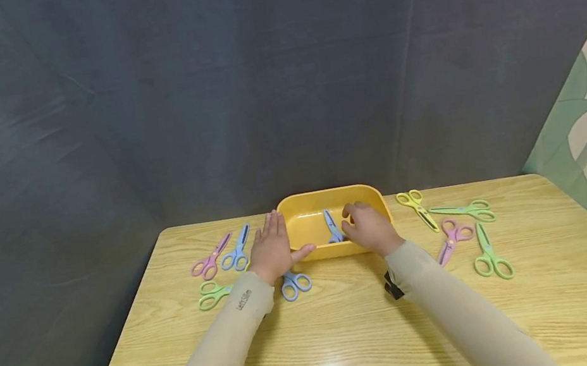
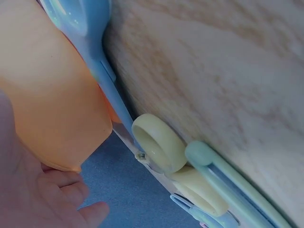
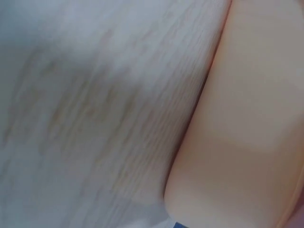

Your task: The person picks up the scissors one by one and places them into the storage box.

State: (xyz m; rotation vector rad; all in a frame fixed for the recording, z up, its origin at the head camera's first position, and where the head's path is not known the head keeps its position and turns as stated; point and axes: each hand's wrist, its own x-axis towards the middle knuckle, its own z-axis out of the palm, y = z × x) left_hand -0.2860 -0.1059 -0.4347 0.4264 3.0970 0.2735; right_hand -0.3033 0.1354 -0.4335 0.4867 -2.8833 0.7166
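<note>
A yellow plastic bin (image 1: 313, 253) stands near the back edge of the table, with a pair of blue scissors (image 1: 331, 225) lying inside it. My left hand (image 1: 272, 250) lies along the bin's left wall, fingers straight and thumb reaching over the front rim. Over the right part of the bin is my right hand (image 1: 371, 228); its fingers are bent loosely, with a gap between thumb and forefinger beside the blue scissors. No held thing shows in it. The right wrist view has only the bin's wall (image 3: 232, 133) and table, not the fingers.
Left of the bin lie purple scissors (image 1: 213, 258), blue scissors (image 1: 237, 252), green scissors (image 1: 212, 295) and another blue pair (image 1: 295, 284) near the left wrist. On the right are yellow scissors (image 1: 419, 209), pink scissors (image 1: 454, 236) and two green pairs. A dark curtain (image 1: 278, 83) hangs behind.
</note>
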